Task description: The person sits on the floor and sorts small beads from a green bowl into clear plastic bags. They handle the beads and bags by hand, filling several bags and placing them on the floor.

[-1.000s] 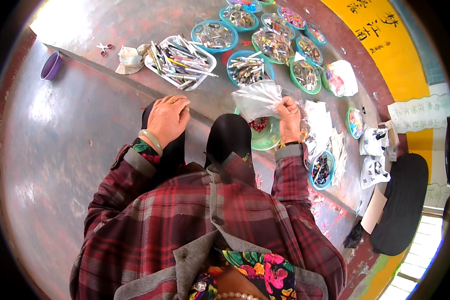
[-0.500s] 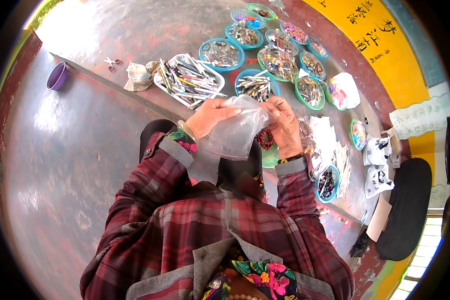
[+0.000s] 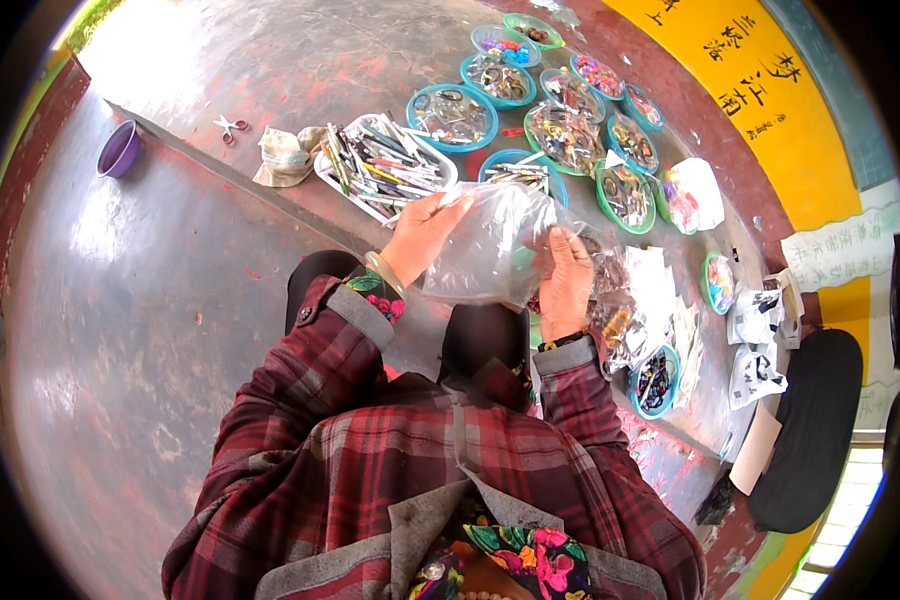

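Near the centre of the frame, a clear plastic bag (image 3: pixel 485 250) is spread between the person's two hands, above a dark-clad knee (image 3: pixel 485 340). The left hand (image 3: pixel 422 240) pinches its upper left side between thumb and fingers; the right hand (image 3: pixel 567 282) grips its right side, fingers pointing up. A pale bangle (image 3: pixel 385 272) circles the left wrist, and both sleeves are red plaid.

Just above the bag, a white tray (image 3: pixel 442 160) is heaped with pens (image 3: pixel 370 170), and beside it to the right a blue bowl (image 3: pixel 563 188) carries more of them. Toward the upper right, blue and green bowls of small mixed items stand close together on the grey floor (image 3: pixel 300 70). A crumpled pale cloth (image 3: pixel 285 160) lies just left of the tray, with open scissors (image 3: pixel 230 130) near it and a purple bowl (image 3: pixel 119 150) farther left. At the right of the frame, two white printed bags (image 3: pixel 755 375) sit near a long black object (image 3: pixel 808 430).
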`<state>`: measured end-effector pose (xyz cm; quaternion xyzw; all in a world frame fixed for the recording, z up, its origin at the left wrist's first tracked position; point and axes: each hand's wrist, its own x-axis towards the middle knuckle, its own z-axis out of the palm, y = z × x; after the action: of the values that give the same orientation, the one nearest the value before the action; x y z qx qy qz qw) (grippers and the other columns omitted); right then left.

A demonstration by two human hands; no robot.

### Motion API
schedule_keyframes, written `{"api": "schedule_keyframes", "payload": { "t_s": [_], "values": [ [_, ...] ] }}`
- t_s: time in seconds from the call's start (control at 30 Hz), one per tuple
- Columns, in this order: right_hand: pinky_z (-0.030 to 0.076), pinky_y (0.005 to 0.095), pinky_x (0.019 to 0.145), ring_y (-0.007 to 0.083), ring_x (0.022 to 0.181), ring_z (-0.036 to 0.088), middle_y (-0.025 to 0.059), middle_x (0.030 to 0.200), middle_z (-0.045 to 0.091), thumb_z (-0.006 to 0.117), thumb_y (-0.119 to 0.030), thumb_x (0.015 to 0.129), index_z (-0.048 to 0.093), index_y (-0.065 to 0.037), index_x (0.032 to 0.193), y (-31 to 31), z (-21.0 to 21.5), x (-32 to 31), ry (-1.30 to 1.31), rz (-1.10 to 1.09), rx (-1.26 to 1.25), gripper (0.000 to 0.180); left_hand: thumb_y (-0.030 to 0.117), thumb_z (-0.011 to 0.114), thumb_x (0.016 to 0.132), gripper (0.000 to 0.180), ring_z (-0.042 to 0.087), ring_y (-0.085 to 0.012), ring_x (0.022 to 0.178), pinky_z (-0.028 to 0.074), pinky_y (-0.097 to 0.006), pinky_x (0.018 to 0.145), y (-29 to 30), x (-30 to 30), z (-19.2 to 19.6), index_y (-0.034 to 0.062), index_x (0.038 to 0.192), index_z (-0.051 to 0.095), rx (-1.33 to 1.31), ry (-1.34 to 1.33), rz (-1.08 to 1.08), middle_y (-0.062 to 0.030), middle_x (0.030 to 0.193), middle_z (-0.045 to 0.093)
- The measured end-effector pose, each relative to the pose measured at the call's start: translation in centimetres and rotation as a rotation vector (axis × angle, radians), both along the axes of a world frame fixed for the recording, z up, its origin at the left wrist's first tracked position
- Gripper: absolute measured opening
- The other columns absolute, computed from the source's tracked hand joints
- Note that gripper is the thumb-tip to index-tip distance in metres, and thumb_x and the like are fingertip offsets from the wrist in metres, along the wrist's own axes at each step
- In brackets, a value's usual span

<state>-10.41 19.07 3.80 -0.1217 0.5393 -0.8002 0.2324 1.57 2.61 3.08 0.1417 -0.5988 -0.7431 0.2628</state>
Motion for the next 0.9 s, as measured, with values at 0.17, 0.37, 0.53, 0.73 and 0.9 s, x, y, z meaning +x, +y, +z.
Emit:
{"api": "schedule_keyframes", "payload": {
  "t_s": [0.17,0.37,0.53,0.73,0.9],
  "values": [
    [0.041,0.0221,0.060,0.0126,0.076,0.061,0.0049,0.084,0.064,0.051,-0.011,0.087,0.060,-0.002,0.097,0.4,0.3,-1.5,0.198,-0.081,0.170,0.016,0.015,0.055,0.087,0.020,0.057,-0.0070,0.075,0.046,-0.022,0.067,-0.1,0.6,1.4,-0.0018,0.096,0.061,0.326,0.060,-0.191,-0.0028,0.085,0.063],
    [0.044,0.0237,0.067,0.0112,0.078,0.058,0.0034,0.088,0.063,0.053,-0.014,0.087,0.059,-0.001,0.101,-1.0,-0.6,-0.2,-0.052,0.210,-0.046,0.020,0.012,0.057,0.085,0.017,0.057,-0.0076,0.073,0.046,-0.022,0.065,0.2,0.0,0.6,-0.0009,0.095,0.062,0.468,0.097,-0.236,-0.0030,0.083,0.063],
    [0.044,0.0226,0.074,0.0091,0.080,0.056,0.0019,0.090,0.062,0.061,-0.015,0.083,0.060,-0.002,0.102,-1.6,1.3,1.6,-0.225,0.293,-0.113,0.023,0.014,0.058,0.085,0.019,0.056,-0.0069,0.074,0.044,-0.021,0.065,-0.1,-0.5,-0.7,-0.0010,0.096,0.062,0.316,0.018,-0.101,-0.0021,0.085,0.062],
    [0.042,0.0211,0.073,0.0066,0.078,0.054,0.0004,0.092,0.062,0.064,-0.018,0.082,0.060,-0.001,0.102,-1.8,-0.4,1.6,-0.022,0.292,0.024,0.026,0.019,0.059,0.084,0.023,0.055,-0.0058,0.072,0.043,-0.022,0.063,0.7,-0.3,0.4,0.0012,0.098,0.062,0.147,-0.106,-0.148,-0.0005,0.084,0.062],
    [0.041,0.0198,0.070,0.0042,0.075,0.052,-0.0016,0.089,0.061,0.063,-0.018,0.082,0.063,-0.002,0.098,-1.4,-0.9,1.4,0.002,0.287,0.108,0.023,0.022,0.055,0.087,0.022,0.054,-0.0053,0.068,0.043,-0.021,0.062,0.6,-0.2,0.3,0.0020,0.095,0.062,0.168,-0.096,-0.138,0.0007,0.080,0.062]
  ]
}}
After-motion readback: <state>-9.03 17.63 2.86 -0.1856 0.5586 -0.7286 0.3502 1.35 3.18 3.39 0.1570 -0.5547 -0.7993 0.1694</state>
